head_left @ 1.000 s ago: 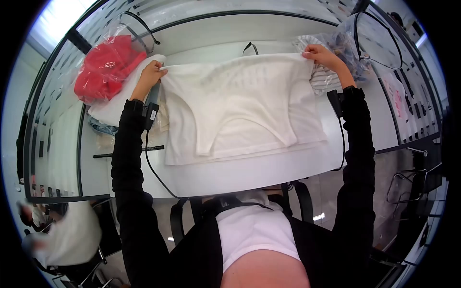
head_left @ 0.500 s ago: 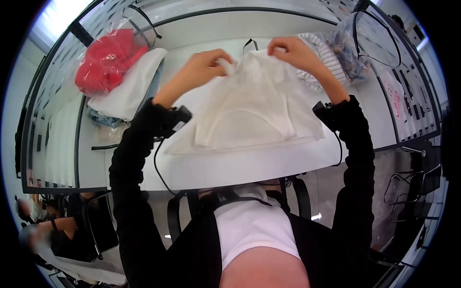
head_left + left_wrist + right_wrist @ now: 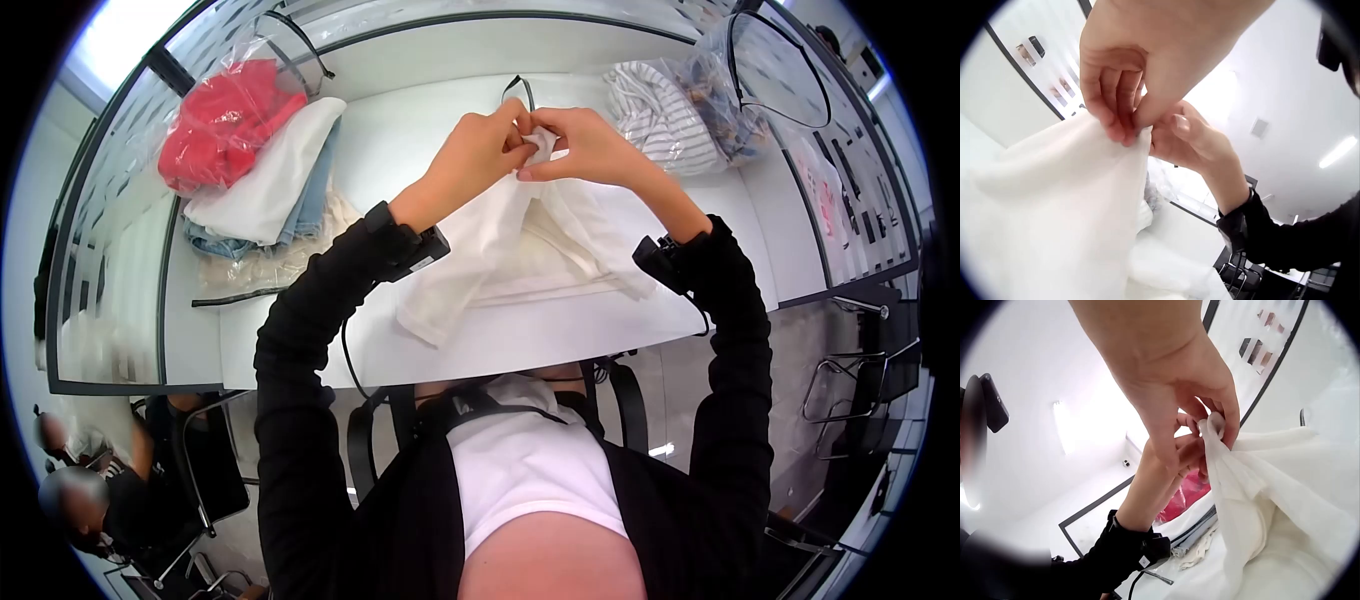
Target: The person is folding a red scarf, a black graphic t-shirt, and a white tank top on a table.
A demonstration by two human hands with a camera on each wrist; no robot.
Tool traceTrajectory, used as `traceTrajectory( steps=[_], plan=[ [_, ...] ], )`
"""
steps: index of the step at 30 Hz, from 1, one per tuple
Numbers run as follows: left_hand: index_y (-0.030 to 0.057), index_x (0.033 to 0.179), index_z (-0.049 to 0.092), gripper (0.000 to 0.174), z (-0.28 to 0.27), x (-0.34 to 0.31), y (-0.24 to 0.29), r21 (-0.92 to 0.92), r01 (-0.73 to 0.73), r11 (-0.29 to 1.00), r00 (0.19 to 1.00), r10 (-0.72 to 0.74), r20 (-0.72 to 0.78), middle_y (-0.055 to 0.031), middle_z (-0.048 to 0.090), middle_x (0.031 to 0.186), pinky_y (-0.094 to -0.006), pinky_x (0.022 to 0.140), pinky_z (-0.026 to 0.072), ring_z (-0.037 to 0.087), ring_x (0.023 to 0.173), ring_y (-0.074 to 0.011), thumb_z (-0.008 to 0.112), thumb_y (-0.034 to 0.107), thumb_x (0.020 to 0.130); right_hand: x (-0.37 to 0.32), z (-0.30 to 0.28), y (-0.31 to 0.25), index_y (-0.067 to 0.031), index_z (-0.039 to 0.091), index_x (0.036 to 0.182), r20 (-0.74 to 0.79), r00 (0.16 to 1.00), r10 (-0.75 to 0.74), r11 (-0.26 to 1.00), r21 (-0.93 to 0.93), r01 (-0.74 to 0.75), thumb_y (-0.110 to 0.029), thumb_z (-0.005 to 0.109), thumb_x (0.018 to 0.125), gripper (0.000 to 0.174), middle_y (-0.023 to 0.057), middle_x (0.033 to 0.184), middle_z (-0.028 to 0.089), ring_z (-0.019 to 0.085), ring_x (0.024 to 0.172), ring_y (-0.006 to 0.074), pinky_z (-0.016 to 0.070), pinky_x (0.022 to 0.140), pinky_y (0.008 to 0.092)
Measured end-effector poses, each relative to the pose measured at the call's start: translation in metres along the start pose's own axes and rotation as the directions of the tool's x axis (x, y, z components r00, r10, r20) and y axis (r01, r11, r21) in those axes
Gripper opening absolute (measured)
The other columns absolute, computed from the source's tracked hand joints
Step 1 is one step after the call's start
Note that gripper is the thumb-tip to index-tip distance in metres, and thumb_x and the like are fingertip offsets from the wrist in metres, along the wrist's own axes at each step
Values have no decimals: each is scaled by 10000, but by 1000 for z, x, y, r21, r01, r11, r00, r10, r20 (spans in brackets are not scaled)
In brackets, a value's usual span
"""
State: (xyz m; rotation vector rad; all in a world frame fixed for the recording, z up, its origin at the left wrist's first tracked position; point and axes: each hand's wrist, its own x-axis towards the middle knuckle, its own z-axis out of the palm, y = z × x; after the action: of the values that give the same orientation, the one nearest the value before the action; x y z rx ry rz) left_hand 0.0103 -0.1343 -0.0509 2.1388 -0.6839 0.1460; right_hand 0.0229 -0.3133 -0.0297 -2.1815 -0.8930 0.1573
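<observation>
Together, the left hand [image 3: 478, 150] and right hand [image 3: 585, 145] pinch the white garment [image 3: 470, 255] by its gathered top edge.

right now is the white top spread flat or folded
Folded, not spread: the left hand and right hand pinch its edges together, and the white top hangs doubled onto the table.

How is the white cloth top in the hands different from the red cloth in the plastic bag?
The white cloth top is bare, pinched up by the left hand and right hand; the red cloth is bagged in clear plastic and lies untouched. The top hangs loose; the red cloth is bunched. Both are fabric.
</observation>
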Motion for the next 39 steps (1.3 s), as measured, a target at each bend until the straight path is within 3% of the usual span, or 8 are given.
traceTrajectory(
  steps=[5,8,12,21,29,31,35,39],
  plan=[
    [58,907,501,491,-10,3,7,231,162,959,983,-178,48,-74,598,619,-303,528,449,580,555,-218,682,464,700,-4,16,0,-12,596,821,-113,993,-37,999,-37,33,-162,706,658,247,104,716,611,563,634,208,434,595,288],
    [89,982,567,383,-21,-1,-28,9,-119,993,965,113,235,-111,577,1035,-326,815,432,546,953,-248,667,376,750,-16,5,-14,-32,562,793,-57,992,-108,991,-81,103,-116,698,657,210,65,673,565,502,617,202,396,578,295],
    [120,1020,574,338,-35,-16,-39,52,-189,981,888,148,435,-66,488,1207,-360,985,326,397,1175,-247,689,239,726,-35,-6,-30,-59,559,808,98,965,-244,964,-84,253,-92,690,682,184,42,725,588,507,608,207,399,560,302],
    [117,1111,538,491,-11,-27,-38,-159,-172,972,816,231,530,-60,513,1173,-360,987,324,426,1136,-264,670,99,638,-66,-9,-73,-76,558,787,90,945,-313,949,-15,316,-48,694,674,179,25,734,578,532,642,197,401,563,289],
    [52,1077,558,344,-3,-52,-36,-189,-141,972,933,194,304,-74,609,969,-291,842,434,578,901,-200,590,12,737,-75,-43,-90,-43,568,775,85,954,-287,957,65,282,29,708,647,203,47,842,593,558,780,140,455,682,252],
    [27,1010,582,230,-13,-53,-38,-231,-201,952,969,228,97,-80,631,888,-271,670,481,619,755,-151,567,14,781,-70,-55,-92,-50,562,796,59,930,-363,931,49,361,4,697,685,183,7,818,583,552,756,101,471,676,251],
    [26,1040,579,244,-69,-35,-43,-165,45,985,990,-66,-127,-64,630,738,-253,582,478,608,650,-122,596,113,813,-36,-101,-95,-79,558,807,4,939,-344,934,-101,342,38,675,669,215,17,821,537,561,848,165,447,845,276],
    [-27,969,564,159,-170,13,-5,-90,-97,991,928,58,-367,-68,605,772,-239,544,484,583,598,-128,517,92,874,41,-164,-115,-18,573,781,-322,890,-323,904,-384,189,-68,689,725,138,5,697,589,540,662,77,442,622,217]
  ],
)
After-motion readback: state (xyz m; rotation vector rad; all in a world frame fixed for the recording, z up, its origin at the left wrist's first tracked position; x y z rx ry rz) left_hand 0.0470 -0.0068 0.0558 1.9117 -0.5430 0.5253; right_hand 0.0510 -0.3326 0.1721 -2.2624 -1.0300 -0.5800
